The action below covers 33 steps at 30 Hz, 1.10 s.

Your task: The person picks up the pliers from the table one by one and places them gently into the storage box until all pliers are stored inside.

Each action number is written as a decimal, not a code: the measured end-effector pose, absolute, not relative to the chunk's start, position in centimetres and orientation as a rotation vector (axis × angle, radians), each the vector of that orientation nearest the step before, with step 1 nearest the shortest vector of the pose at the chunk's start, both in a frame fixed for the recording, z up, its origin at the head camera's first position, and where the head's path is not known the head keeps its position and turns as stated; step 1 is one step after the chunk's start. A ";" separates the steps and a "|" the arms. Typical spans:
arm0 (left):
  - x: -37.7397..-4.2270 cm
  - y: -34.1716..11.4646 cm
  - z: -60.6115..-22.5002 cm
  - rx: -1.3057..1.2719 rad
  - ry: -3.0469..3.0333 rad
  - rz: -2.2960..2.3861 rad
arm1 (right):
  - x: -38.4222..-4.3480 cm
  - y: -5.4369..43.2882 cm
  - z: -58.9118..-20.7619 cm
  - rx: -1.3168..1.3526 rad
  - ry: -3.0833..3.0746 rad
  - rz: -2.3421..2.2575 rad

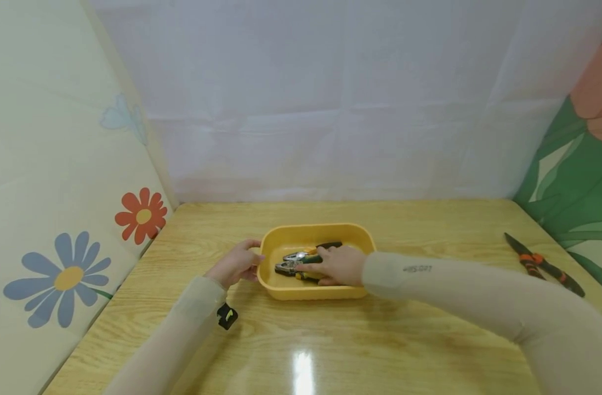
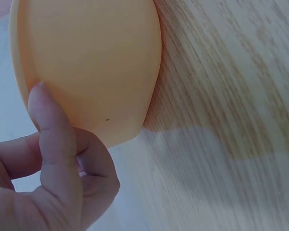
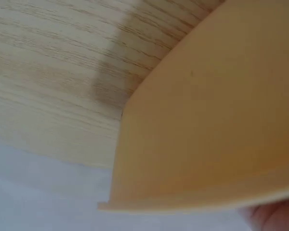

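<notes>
A yellow plastic basin (image 1: 316, 294) sits on the wooden table. Inside lie two pairs of pliers: one farther back with metal jaws and dark handles (image 1: 329, 244), and a nearer pair of combination pliers (image 1: 286, 268) with green, yellow and black handles. My right hand (image 1: 342, 265) reaches over the basin's right rim and grips the nearer pliers, partly covering them. Bent, relaxed fingers of my left hand (image 1: 236, 264) touch the basin's left outer side near the rim; the left wrist view shows one fingertip against the wall (image 2: 96, 57). The right wrist view mostly shows the basin's outside (image 3: 207, 120).
A dark-bladed cutting tool with orange and black handles (image 1: 543, 266) lies at the table's right side. White cloth (image 1: 330, 159) hangs behind the table (image 1: 429, 351). Flower-printed panels (image 1: 69, 277) stand on both sides.
</notes>
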<state>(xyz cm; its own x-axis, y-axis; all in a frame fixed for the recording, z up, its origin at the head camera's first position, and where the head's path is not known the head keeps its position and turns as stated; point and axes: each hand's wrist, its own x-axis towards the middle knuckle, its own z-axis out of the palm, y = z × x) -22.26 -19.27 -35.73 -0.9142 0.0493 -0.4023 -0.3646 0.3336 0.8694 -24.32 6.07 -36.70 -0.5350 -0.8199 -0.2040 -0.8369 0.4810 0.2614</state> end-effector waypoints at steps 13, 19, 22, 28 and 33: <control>-21.9 -19.4 -35.7 -0.277 2.244 1.626 | -25.3 7.4 -37.1 -1.602 2.604 0.321; -21.8 -19.5 -35.8 -0.245 2.257 1.624 | -25.1 8.4 -35.9 -1.603 2.608 0.118; -21.9 -19.5 -35.8 -0.247 2.254 1.629 | -24.8 9.0 -35.4 -1.593 2.611 0.047; -22.1 -19.7 -36.0 -0.260 2.233 1.650 | -24.1 10.6 -34.9 -1.731 2.667 -0.094; -22.4 -19.9 -36.1 -0.263 2.195 1.666 | -23.9 12.1 -35.2 -1.994 2.779 -0.201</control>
<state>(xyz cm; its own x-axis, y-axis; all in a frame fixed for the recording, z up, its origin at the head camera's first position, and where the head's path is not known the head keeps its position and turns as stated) -22.40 -19.90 -36.12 -0.9137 0.0737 -0.3997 -0.3651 0.2833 0.8868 -23.93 12.11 -35.23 -0.2958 -0.9087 0.2946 -0.9416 0.3293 0.0704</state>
